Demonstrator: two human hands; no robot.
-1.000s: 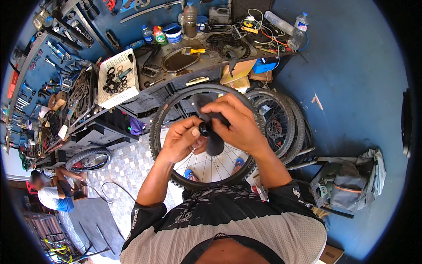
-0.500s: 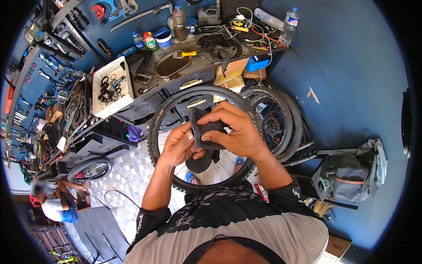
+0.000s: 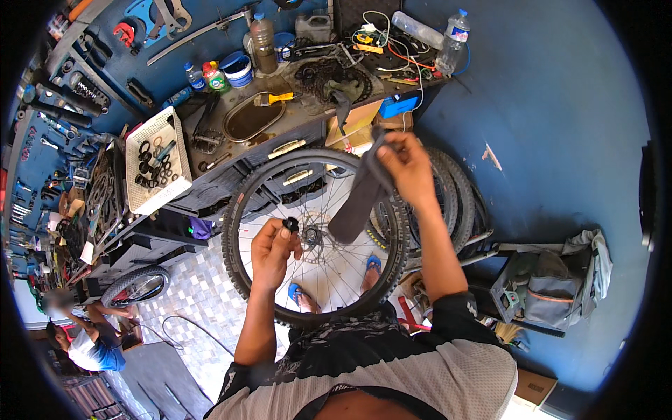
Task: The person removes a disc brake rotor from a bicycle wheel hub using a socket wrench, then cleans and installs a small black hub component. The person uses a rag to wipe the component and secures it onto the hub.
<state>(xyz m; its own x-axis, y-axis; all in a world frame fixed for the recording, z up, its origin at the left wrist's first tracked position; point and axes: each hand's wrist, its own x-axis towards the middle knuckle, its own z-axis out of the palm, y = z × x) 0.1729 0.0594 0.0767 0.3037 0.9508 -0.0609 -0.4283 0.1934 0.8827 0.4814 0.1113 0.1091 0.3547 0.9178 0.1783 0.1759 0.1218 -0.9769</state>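
Observation:
In my right hand point(image 3: 409, 171) is a dark grey cloth shaped like a sock point(image 3: 355, 204), pinched near its upper end and hanging down in front of the wheel's right side. My left hand point(image 3: 271, 253) is closed, thumb and fingers around a small black cylindrical part point(image 3: 290, 224) that pokes out at the top. Below both hands a bicycle wheel with a knobby tyre point(image 3: 240, 271) stands close to my body. Its hub and disc rotor point(image 3: 315, 236) show between the hands, behind thin spokes.
A workbench beyond the wheel bears a white basket of black rings point(image 3: 133, 164), an oval tray point(image 3: 231, 129), a yellow brush point(image 3: 278, 99), bottles and cables. More wheels point(image 3: 458, 203) lean at the right, near a grey bag point(image 3: 556, 299). Another person point(image 3: 94, 346) sits at far left.
My hands have parted. The right rose up and to the right with the cloth, which now hangs down; the left stayed lower, the small black part now showing in it.

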